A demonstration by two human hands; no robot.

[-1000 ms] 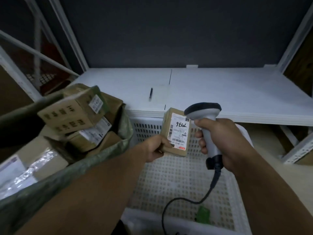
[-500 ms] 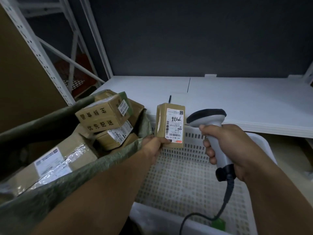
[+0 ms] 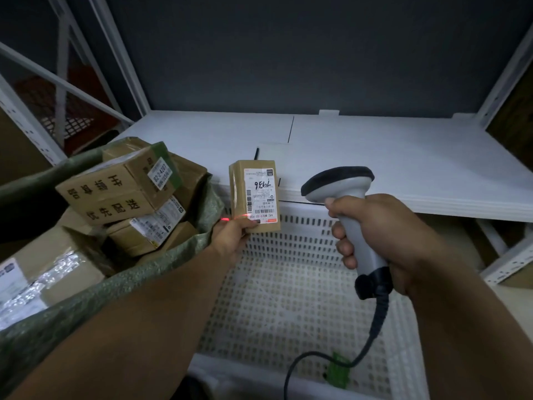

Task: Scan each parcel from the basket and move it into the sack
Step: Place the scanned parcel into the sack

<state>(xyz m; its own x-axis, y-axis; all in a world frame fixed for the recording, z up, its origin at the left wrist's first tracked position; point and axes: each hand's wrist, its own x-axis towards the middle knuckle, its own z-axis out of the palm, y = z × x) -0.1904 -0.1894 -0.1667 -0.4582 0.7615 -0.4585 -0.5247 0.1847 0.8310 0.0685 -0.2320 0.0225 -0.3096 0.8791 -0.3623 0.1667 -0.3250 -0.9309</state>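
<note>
My left hand [image 3: 230,236] holds a small brown parcel [image 3: 255,194] upright by its lower edge, its white label with a handwritten number facing me. A red scan line crosses the bottom of the label and my fingers. My right hand [image 3: 377,238] grips the grey handheld scanner [image 3: 340,186], its dark head pointing left at the parcel from close by. Both are above the white perforated basket [image 3: 288,284], whose visible floor holds no parcels. The green sack [image 3: 121,284] at the left holds several brown boxes [image 3: 121,192].
A white shelf board [image 3: 375,157] runs behind the basket with a dark pen [image 3: 256,153] on it. White metal rack posts stand at the left and right. The scanner's black cable [image 3: 372,330] curls down into the basket beside a green scrap [image 3: 337,368].
The parcel has shifted slightly left and up toward the sack side, the scanner has followed, and a red scan line now shows on the label's lower part.
</note>
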